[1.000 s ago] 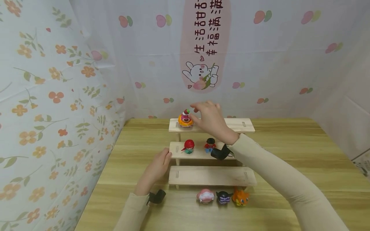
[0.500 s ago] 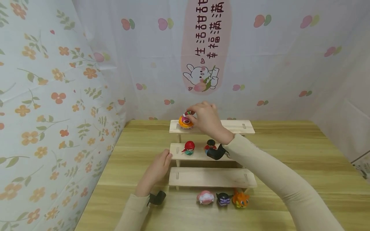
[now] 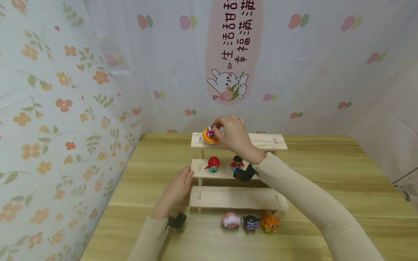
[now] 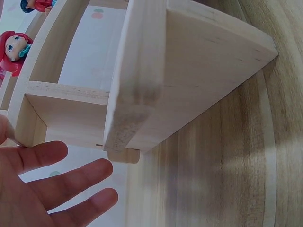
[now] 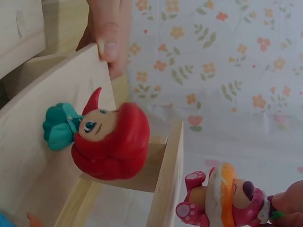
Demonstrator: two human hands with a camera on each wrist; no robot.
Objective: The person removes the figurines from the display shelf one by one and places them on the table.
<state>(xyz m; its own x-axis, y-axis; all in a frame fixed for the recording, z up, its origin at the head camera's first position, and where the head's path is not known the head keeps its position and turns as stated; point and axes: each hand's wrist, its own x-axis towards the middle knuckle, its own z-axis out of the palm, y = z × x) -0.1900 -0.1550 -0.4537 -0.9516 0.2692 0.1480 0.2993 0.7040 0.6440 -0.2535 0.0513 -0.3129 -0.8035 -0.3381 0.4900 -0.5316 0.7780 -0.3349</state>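
Note:
On the top tier of a three-tier wooden display stand (image 3: 240,198) sits a magenta bear figurine (image 3: 210,135) with an orange ring round its body. My right hand (image 3: 236,137) pinches the strawberry on its head between thumb and finger; the right wrist view shows the bear figurine (image 5: 220,201) close up. At the left end of the middle tier, my left hand (image 3: 177,186) grips the board, thumb on top. The left wrist view has that hand's other fingers (image 4: 75,182) spread below the board. A red-haired figurine (image 3: 213,164) and a black-haired figurine (image 3: 237,162) stand on the middle tier.
In front of the stand, on the wood-grain table (image 3: 130,232), are a pink-and-white figurine (image 3: 231,220), a black figurine with a purple bow (image 3: 251,222) and an orange figurine (image 3: 270,222). Patterned cloth (image 3: 156,65) hangs behind and to the left.
My right hand has moved slightly left and closed its thumb and finger on the bear figurine's head. The left hand keeps its place on the middle tier.

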